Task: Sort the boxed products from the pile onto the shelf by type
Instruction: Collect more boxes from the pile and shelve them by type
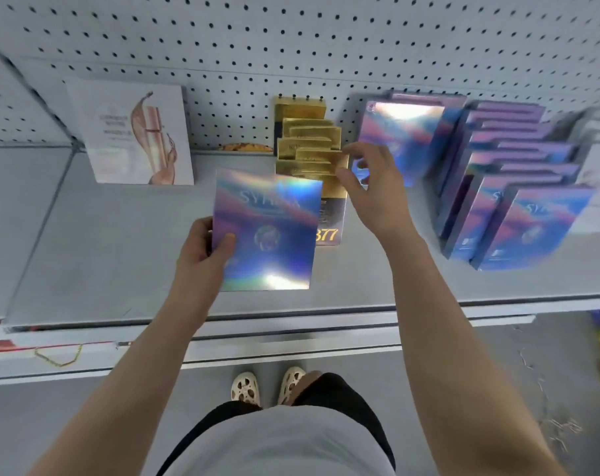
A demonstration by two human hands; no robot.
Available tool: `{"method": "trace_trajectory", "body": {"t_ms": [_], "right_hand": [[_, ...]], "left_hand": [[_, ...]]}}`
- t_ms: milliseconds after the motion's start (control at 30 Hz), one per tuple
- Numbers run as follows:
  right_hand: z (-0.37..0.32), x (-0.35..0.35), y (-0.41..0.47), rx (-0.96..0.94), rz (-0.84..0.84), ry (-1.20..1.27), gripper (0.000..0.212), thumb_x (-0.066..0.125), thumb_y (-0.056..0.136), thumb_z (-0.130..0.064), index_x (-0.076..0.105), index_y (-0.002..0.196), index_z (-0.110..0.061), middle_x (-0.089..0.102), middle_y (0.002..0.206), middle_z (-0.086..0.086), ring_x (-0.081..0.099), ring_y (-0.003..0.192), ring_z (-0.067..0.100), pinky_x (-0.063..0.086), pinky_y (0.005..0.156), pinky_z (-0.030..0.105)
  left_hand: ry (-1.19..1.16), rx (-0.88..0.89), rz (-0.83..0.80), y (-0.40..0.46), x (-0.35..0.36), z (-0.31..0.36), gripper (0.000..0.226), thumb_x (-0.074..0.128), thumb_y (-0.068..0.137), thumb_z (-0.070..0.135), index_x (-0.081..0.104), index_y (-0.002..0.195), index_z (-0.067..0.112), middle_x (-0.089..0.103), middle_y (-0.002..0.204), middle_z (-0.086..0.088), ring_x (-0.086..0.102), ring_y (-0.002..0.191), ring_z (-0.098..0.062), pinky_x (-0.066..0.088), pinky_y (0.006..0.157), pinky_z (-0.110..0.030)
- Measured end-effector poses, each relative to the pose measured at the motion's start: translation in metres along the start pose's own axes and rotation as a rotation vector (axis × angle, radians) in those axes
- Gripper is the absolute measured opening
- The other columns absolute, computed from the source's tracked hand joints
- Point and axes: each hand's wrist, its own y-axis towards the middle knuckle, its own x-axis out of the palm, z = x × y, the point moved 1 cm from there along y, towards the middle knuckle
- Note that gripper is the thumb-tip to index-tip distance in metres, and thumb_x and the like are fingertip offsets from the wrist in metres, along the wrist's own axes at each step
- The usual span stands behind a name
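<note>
The left hand [206, 249] held a holographic box [266, 231] by its lower left edge, thumb on the face and fingers behind, above the shelf [103, 242]. The right hand [374, 187] was at the gold stack [309, 149], thumb and fingers half curled about the right end of the front gold box [321, 162]. Whether they had closed on it could not be told; motion blur obscured the fingertips.

The holographic rows [504, 187] stood well to the right, leaning in overlapping files. A white box [137, 132] leaned on the pegboard [291, 39] at the left.

Risks noted:
- The gold boxes sat stepped and unevenly. A nudge from the right hand could, in my judgement, topple the front ones forward.
- The held box was gripped at one corner only. Its glossy face looked slippery, so it could pivot or drop onto the shelf lip.
- The held box belonged with the rows at the right. With that arm occupied in between, a crossing reach might knock the gold stack.
- The leaning rows could slide if a further box were pushed in hard.
</note>
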Motion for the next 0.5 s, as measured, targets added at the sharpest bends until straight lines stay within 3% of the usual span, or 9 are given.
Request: {"method": "trace_trajectory", "body": {"t_ms": [133,267,400,500], "right_hand": [[-0.022,-0.026,-0.008,0.033,-0.289,0.155,0.024,0.069,0.092,-0.029,0.068,0.112,-0.016,0.069,0.100,-0.008,0.061,0.093,0.003,0.040,0.080,0.008],[0.003,-0.065,-0.004,0.045,-0.461,0.144,0.026,0.078,0.085,-0.026,0.066,0.108,-0.022,0.058,0.078,-0.033,0.054,0.078,-0.010,0.037,0.076,0.006],[0.042,-0.116,0.014,0.060,-0.422,0.167,0.026,0.078,0.083,-0.022,0.064,0.105,-0.020,0.047,0.078,-0.013,0.042,0.068,-0.001,0.035,0.066,0.010],[0.067,-0.141,0.035,0.048,-0.373,0.156,0.028,0.077,0.083,-0.015,0.061,0.106,-0.016,0.044,0.086,-0.001,0.038,0.066,0.005,0.037,0.059,0.009]], "left_hand": [[0.059,0.034,-0.166,-0.004,0.033,0.002,0.019,0.057,0.082,0.027,0.056,0.101,0.028,0.066,0.093,0.007,0.060,0.084,-0.009,0.047,0.078,-0.026],[0.102,0.094,-0.226,-0.009,0.090,0.009,0.024,0.058,0.083,0.029,0.057,0.108,0.031,0.068,0.096,0.016,0.062,0.088,-0.007,0.048,0.080,-0.024],[0.165,0.209,-0.209,-0.005,0.155,0.003,0.050,0.056,0.089,0.031,0.049,0.138,0.022,0.058,0.132,0.006,0.055,0.120,-0.010,0.043,0.103,-0.029],[0.304,0.269,-0.162,-0.005,0.203,-0.002,0.061,0.054,0.090,0.030,0.035,0.147,0.019,0.041,0.145,0.010,0.042,0.131,-0.004,0.029,0.108,-0.011]]}}
